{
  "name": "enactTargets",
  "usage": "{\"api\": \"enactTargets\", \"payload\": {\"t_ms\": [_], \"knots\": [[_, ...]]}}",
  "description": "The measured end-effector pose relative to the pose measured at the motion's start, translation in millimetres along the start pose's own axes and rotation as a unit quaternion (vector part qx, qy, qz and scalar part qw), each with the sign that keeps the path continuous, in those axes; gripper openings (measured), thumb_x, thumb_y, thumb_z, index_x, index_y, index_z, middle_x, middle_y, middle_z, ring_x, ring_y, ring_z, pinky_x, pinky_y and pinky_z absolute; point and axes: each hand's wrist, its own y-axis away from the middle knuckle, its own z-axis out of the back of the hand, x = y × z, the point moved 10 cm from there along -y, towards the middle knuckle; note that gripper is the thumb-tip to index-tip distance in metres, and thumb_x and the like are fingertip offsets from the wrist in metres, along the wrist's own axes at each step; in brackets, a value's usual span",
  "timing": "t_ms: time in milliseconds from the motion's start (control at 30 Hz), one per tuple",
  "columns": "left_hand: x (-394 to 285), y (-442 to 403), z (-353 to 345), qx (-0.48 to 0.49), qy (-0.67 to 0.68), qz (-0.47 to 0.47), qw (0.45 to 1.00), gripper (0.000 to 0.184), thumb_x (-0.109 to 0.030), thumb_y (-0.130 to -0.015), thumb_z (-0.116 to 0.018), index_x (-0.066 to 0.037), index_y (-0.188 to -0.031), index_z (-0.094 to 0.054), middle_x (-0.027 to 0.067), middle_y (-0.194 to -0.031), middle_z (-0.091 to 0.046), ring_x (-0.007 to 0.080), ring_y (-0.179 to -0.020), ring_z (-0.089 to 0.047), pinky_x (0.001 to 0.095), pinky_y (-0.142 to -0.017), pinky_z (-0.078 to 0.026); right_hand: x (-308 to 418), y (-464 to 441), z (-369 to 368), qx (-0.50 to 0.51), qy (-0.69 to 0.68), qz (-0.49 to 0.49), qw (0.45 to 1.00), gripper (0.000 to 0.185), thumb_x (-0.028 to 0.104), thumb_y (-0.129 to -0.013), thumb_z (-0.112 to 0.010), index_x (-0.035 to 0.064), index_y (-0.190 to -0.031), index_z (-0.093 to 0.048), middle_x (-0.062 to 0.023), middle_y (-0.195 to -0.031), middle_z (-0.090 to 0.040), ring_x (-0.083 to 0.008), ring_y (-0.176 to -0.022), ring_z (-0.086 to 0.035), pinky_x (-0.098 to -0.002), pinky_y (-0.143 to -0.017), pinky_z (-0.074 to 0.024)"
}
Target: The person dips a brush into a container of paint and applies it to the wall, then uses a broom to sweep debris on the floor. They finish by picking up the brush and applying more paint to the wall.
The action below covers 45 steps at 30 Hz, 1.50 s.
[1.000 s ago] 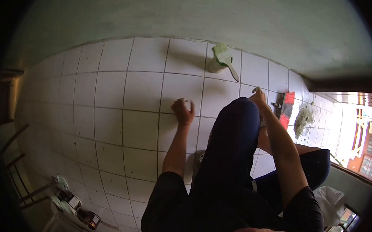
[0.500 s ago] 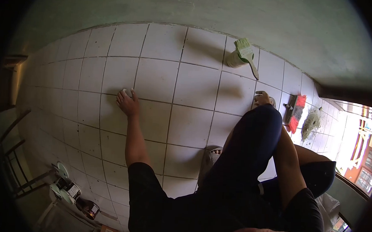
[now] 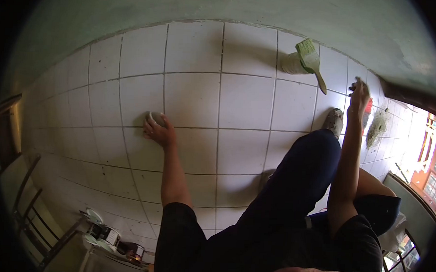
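My left hand (image 3: 157,131) is closed around a small grey, rounded thing (image 3: 157,118) at the white tiled floor; its kind is unclear. Out to the right, my right arm is stretched forward. My right hand (image 3: 360,96) is over the broom head (image 3: 368,111), hiding much of its red and dark bristles. Its fingers look bent and apart, though dark and small; I make out nothing held in them. Left of that hand, a wide paintbrush (image 3: 308,55) with pale green bristles lies across the top of a paint-smeared container (image 3: 291,64).
A heap of greyish debris (image 3: 377,128) lies beyond the broom, near the bright doorway (image 3: 429,155). The green wall (image 3: 194,6) borders the tiles ahead. My shoe (image 3: 334,120) is on the floor. A dark metal frame (image 3: 44,221) and several cans (image 3: 110,236) stand at lower left.
My right hand has left the spot by my knee and reached forward and right, over the broom. My left hand still grips the grey thing near the floor. The view has shifted slightly.
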Motion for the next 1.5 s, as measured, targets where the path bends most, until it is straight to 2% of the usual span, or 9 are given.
{"api": "enactTargets", "payload": {"t_ms": [133,200,233,367,433,500,733,1267,1500], "knots": [[-4.6,-6.6,-6.0,0.014,-0.006,-0.021,1.000,0.062,-0.052,-0.102,-0.052,-0.002,-0.138,-0.057,0.0204,-0.142,-0.054,0.0370,-0.130,-0.051,0.0548,-0.108,-0.034,129.7,15.1,-18.0,-0.068,0.001,0.187,0.980,0.031,0.025,-0.107,-0.058,-0.0025,-0.109,-0.072,-0.0084,-0.088,-0.070,-0.0143,-0.075,-0.060,-0.0313,-0.069,-0.0486],[-6.9,-4.3,-6.0,0.018,0.005,-0.019,1.000,0.062,-0.051,-0.102,-0.053,-0.002,-0.139,-0.056,0.0205,-0.143,-0.053,0.0375,-0.131,-0.050,0.0549,-0.109,-0.034,210.7,47.8,-37.9,-0.060,0.103,0.375,0.919,0.027,0.022,-0.108,-0.057,0.0002,-0.108,-0.073,-0.0069,-0.092,-0.073,-0.0139,-0.076,-0.061,-0.0320,-0.069,-0.0487],[-5.2,-4.1,-6.7,0.024,-0.004,-0.019,1.000,0.061,-0.049,-0.101,-0.053,-0.002,-0.139,-0.056,0.0205,-0.143,-0.053,0.0376,-0.131,-0.050,0.0549,-0.109,-0.034,226.7,56.3,-47.6,0.015,0.051,0.346,0.937,0.023,0.021,-0.106,-0.062,0.0018,-0.106,-0.074,-0.0061,-0.095,-0.074,-0.0130,-0.077,-0.062,-0.0304,-0.068,-0.0482],[-6.7,-4.2,-10.6,0.057,-0.028,-0.030,0.998,0.060,-0.044,-0.099,-0.055,-0.002,-0.142,-0.053,0.0216,-0.145,-0.050,0.0390,-0.133,-0.048,0.0549,-0.110,-0.034,281.1,120.5,-132.8,0.423,0.148,0.352,0.822,0.017,0.019,-0.097,-0.074,0.0026,-0.097,-0.077,-0.0064,-0.084,-0.072,-0.0114,-0.074,-0.063,-0.0290,-0.063,-0.0472],[-8.5,-2.1,-9.5,0.052,-0.016,-0.041,0.998,0.061,-0.043,-0.098,-0.056,-0.001,-0.142,-0.051,0.0227,-0.145,-0.049,0.0394,-0.133,-0.047,0.0547,-0.110,-0.034,277.0,129.2,-166.7,0.499,0.222,0.329,0.771,0.026,0.027,-0.093,-0.079,0.0005,-0.093,-0.077,-0.0104,-0.076,-0.071,-0.0174,-0.068,-0.066,-0.0330,-0.062,-0.0502],[-12.6,-2.4,-14.0,0.047,0.001,-0.060,0.997,0.062,-0.042,-0.097,-0.057,-0.001,-0.143,-0.049,0.0238,-0.146,-0.047,0.0398,-0.134,-0.046,0.0546,-0.111,-0.034,278.4,134.5,-189.3,0.532,0.192,0.362,0.740,0.022,0.020,-0.091,-0.079,-0.0008,-0.094,-0.076,-0.0084,-0.077,-0.071,-0.0175,-0.066,-0.065,-0.0342,-0.062,-0.0518],[-11.5,-1.4,-15.3,0.077,-0.045,-0.074,0.993,0.062,-0.044,-0.099,-0.053,0.001,-0.143,-0.049,0.0229,-0.148,-0.046,0.0377,-0.136,-0.044,0.0540,-0.114,-0.032,263.5,109.7,-197.0,0.543,0.168,0.198,0.798,0.022,0.017,-0.094,-0.077,-0.0047,-0.097,-0.076,-0.0083,-0.071,-0.068,-0.0137,-0.058,-0.066,-0.0289,-0.058,-0.0531],[-24.4,-5.8,-6.5,0.075,0.008,-0.082,0.994,0.058,-0.040,-0.101,-0.054,0.004,-0.139,-0.047,0.0245,-0.147,-0.045,0.0399,-0.140,-0.040,0.0569,-0.114,-0.030,294.1,108.0,-239.0,0.540,0.264,0.233,0.764,0.033,0.023,-0.102,-0.068,-0.0095,-0.101,-0.074,-0.0115,-0.068,-0.070,-0.0170,-0.057,-0.071,-0.0295,-0.056,-0.0575],[-23.5,-3.6,-6.7,0.069,0.018,-0.085,0.994,0.060,-0.035,-0.098,-0.058,0.005,-0.142,-0.045,0.0272,-0.147,-0.044,0.0432,-0.139,-0.040,0.0591,-0.112,-0.031,295.1,65.6,-185.7,0.392,0.249,0.266,0.845,0.037,0.028,-0.103,-0.066,-0.0078,-0.096,-0.074,-0.0118,-0.070,-0.070,-0.0173,-0.058,-0.069,-0.0310,-0.057,-0.0567]]}}
